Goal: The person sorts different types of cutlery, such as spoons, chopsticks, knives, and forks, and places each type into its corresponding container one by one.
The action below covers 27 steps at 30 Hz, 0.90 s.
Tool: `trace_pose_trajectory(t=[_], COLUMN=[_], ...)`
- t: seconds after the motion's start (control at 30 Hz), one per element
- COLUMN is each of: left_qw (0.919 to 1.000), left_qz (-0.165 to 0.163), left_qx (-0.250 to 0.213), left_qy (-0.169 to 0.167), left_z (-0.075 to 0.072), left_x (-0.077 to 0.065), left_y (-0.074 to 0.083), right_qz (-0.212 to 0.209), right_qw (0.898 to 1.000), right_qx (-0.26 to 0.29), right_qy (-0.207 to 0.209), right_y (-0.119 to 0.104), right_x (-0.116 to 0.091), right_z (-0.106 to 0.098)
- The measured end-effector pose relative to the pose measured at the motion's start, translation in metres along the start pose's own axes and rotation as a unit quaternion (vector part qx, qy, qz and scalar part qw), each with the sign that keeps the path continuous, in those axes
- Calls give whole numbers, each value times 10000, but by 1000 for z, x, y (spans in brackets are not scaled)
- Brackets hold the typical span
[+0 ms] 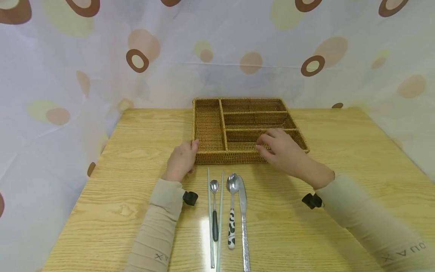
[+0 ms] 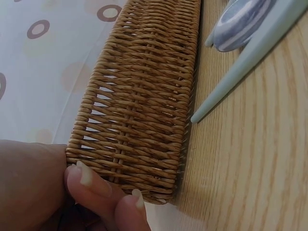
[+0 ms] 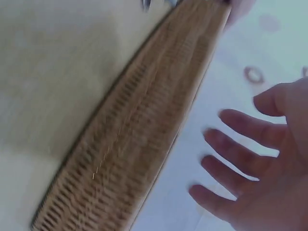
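Note:
A woven wicker cutlery tray [image 1: 224,158] with several compartments lies at the back of the table. At its front left corner my left hand [image 1: 181,160] grips the wicker, thumb at the rim and fingers bent around the outside. In the left wrist view two fingertips [image 2: 86,180] press on the end of the tray's wall. My right hand [image 1: 280,151] hovers over the front right compartment, fingers loosely bent and apart, holding nothing. The right wrist view shows those spread fingers [image 3: 240,163] beside the tray's blurred front wall.
In front of the tray lie two pale green chopsticks [image 1: 210,219], a small dark-handled spoon [image 1: 215,224], a larger spoon with a black-and-white handle [image 1: 232,228] and a silver table knife [image 1: 243,211]. A dotted curtain [image 1: 231,83] hangs behind the wooden table [image 1: 136,196].

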<state>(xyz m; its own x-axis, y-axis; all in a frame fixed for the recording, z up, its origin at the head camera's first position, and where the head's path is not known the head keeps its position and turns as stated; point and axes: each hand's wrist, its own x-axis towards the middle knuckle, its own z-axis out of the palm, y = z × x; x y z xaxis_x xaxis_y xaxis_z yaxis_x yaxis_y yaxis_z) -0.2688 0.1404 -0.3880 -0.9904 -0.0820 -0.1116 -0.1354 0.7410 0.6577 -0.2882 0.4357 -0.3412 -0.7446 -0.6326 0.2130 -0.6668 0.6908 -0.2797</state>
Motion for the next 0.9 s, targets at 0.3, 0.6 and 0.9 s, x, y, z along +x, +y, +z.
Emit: trace_pose_trajectory(t=[0.3,0.6,0.9], left_qw=[10000,10000,10000], left_qz=[24,29,43], left_qx=[-51,-31,-59], left_qy=[3,-1,-47], left_z=[-1,-2,-1], left_x=[-1,-1,-1], left_y=[-1,-3,-1], right_qz=[-447,-497,-692], right_qw=[9920,9737,9673], right_qx=[538,1208,1530], right_qy=[-1047,-1864,-1902], right_y=[-52,-91,-93], right_x=[-53,-91,-99], right_z=[34,57,65])
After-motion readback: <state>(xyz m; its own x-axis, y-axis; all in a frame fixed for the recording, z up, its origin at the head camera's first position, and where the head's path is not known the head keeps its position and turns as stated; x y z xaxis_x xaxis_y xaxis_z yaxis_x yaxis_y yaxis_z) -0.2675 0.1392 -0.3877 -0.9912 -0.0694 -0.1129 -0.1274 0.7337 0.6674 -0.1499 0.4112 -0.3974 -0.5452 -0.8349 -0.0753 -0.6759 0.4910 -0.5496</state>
